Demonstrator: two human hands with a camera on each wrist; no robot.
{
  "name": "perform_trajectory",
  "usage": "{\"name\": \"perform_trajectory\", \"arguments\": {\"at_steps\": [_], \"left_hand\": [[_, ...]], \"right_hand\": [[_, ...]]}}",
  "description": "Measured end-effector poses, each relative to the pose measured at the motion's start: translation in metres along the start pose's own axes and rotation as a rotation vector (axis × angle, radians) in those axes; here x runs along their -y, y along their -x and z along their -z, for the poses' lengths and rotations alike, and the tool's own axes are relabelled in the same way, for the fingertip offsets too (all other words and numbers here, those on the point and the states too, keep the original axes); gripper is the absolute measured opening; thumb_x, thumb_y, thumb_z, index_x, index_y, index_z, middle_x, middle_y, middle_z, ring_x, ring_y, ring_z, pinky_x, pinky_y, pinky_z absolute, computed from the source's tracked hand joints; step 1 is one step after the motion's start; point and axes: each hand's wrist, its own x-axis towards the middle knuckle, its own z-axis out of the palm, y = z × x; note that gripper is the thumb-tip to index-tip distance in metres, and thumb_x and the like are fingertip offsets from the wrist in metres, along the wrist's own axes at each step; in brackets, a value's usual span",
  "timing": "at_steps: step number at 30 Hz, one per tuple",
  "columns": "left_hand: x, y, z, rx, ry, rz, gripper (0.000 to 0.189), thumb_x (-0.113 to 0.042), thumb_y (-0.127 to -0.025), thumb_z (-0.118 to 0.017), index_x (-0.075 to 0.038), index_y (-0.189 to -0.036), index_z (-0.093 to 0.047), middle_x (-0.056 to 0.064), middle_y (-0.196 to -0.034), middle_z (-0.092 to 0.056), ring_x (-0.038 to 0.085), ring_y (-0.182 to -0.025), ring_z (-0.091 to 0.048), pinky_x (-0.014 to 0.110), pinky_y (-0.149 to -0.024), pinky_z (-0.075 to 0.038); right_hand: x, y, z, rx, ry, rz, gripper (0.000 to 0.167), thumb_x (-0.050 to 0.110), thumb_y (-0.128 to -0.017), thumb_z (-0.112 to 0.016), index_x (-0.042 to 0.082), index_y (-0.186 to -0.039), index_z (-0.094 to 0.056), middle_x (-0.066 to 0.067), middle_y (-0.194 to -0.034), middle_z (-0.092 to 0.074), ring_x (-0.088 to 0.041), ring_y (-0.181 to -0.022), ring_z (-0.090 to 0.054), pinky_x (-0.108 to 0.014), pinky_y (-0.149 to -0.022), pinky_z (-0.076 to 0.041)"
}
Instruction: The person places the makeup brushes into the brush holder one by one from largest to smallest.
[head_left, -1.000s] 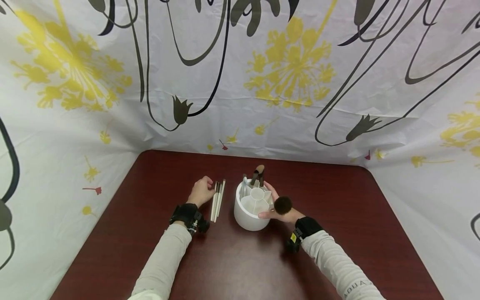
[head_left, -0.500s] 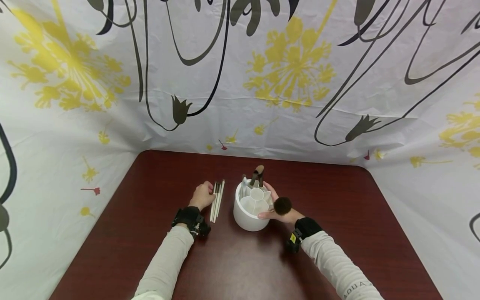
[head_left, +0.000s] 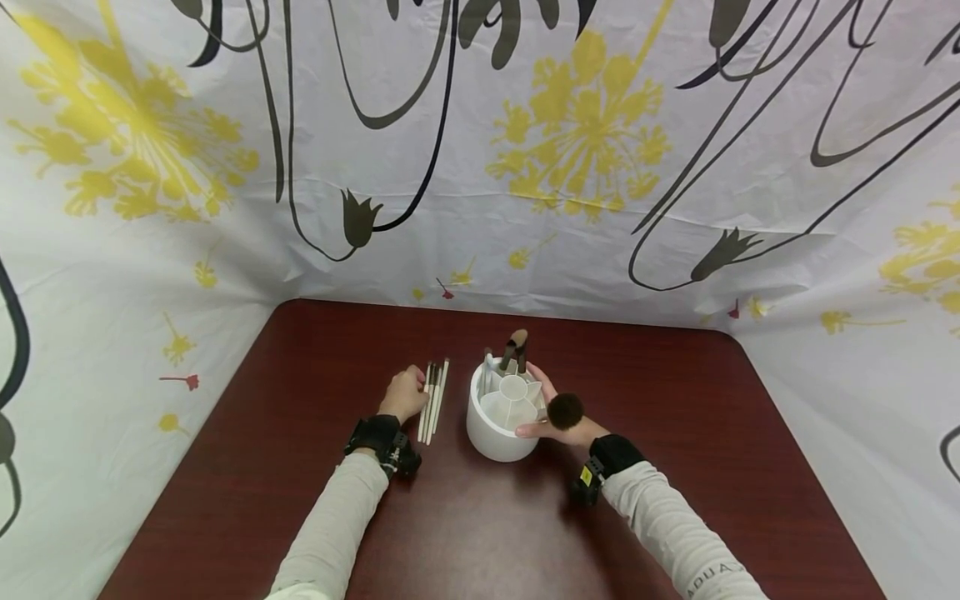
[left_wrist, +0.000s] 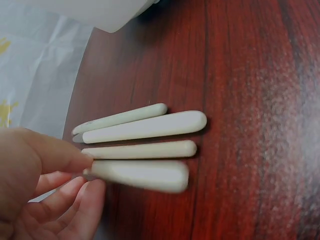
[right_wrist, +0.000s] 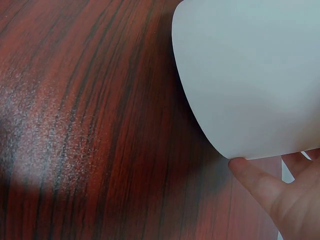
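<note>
while the right hand steadied the white divided holder in the head view, the left hand was down at the slim pale brushes, side by side on the table just left of the holder. right thumb was on the holder's near side, fingers round the back. holder stood upright, with a tan-tipped brush up at its far side and a dark round brush leaning out on the right. left grip too small to tell here.

left wrist view: four pale handles, roughly parallel. left fingertips pinched the thin end of the nearest brush; one lay right by the end of the second brush, touching or not, couldn't tell. step looked like picking up that nearest one. next move probably called for a firm pinch and a clean lift, without dragging its neighbours.

right wrist view: holder's smooth outer wall, a fingertip against its edge, other fingers mostly hidden. that grip likely just had to keep the holder steady.
</note>
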Motion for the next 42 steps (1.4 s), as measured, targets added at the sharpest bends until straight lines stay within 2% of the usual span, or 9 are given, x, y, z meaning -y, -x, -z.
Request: {"name": "perform_trajectory", "arguments": {"at_steps": [7,11,16,25,32,36,42], "left_hand": [[0.003,0.001,0.002,0.004,-0.004,0.006,0.024,-0.003,-0.077,-0.056,0.000,-0.101,-0.052,0.015,-0.093,-0.057,0.026,-0.078,-0.056,0.033,-0.061,-0.044],[0.005,0.002,0.003,-0.004,-0.028,-0.008,0.024,-0.005,-0.078,-0.060,0.002,-0.099,-0.052,0.014,-0.088,-0.055,0.024,-0.073,-0.053,0.033,-0.059,-0.043],[0.007,0.002,0.003,-0.006,-0.059,-0.012,0.024,-0.006,-0.077,-0.062,0.003,-0.099,-0.054,0.012,-0.083,-0.052,0.022,-0.069,-0.050,0.031,-0.058,-0.041],[0.007,0.003,0.002,-0.002,-0.045,-0.002,0.026,-0.005,-0.076,-0.061,0.003,-0.100,-0.054,0.012,-0.084,-0.056,0.022,-0.070,-0.053,0.031,-0.057,-0.043],[0.004,0.006,0.004,0.001,-0.045,-0.010,0.028,-0.006,-0.079,-0.061,0.005,-0.104,-0.055,0.015,-0.088,-0.058,0.023,-0.073,-0.056,0.033,-0.060,-0.046],[0.003,0.008,0.006,0.009,-0.049,-0.013,0.029,-0.006,-0.079,-0.061,0.006,-0.105,-0.056,0.015,-0.090,-0.059,0.024,-0.076,-0.057,0.034,-0.062,-0.047],[0.002,0.009,0.013,-0.024,0.005,-0.045,0.026,-0.006,-0.076,-0.060,0.006,-0.099,-0.057,0.017,-0.088,-0.057,0.028,-0.076,-0.057,0.037,-0.063,-0.047]], "right_hand": [[-0.003,-0.001,0.001,0.000,-0.013,-0.005,0.109,0.020,-0.072,-0.073,-0.001,-0.141,0.008,-0.027,-0.146,0.001,-0.039,-0.134,-0.005,-0.060,-0.104,-0.002],[-0.004,-0.001,0.001,0.009,-0.025,-0.031,0.108,0.019,-0.073,-0.072,0.001,-0.142,0.009,-0.026,-0.146,0.002,-0.040,-0.133,-0.006,-0.060,-0.104,-0.002],[-0.001,0.000,0.000,0.006,-0.013,-0.016,0.109,0.022,-0.073,-0.073,-0.001,-0.141,0.009,-0.027,-0.146,0.006,-0.040,-0.133,-0.005,-0.060,-0.104,-0.002],[-0.005,-0.001,0.001,0.010,-0.027,-0.026,0.106,0.018,-0.074,-0.072,0.001,-0.142,0.009,-0.025,-0.147,0.005,-0.039,-0.134,-0.005,-0.060,-0.104,-0.002],[-0.003,0.000,0.001,0.020,-0.055,-0.048,0.110,0.024,-0.073,-0.073,0.003,-0.142,0.010,-0.023,-0.147,0.006,-0.039,-0.134,-0.003,-0.061,-0.103,-0.001],[-0.003,0.000,0.001,0.024,-0.061,-0.063,0.109,0.020,-0.074,-0.073,0.004,-0.142,0.010,-0.023,-0.147,0.003,-0.039,-0.134,-0.004,-0.060,-0.104,-0.001],[-0.002,0.000,0.000,0.014,-0.024,-0.031,0.108,0.019,-0.074,-0.072,0.001,-0.142,0.010,-0.025,-0.147,0.006,-0.039,-0.134,-0.003,-0.059,-0.104,-0.002]]}}
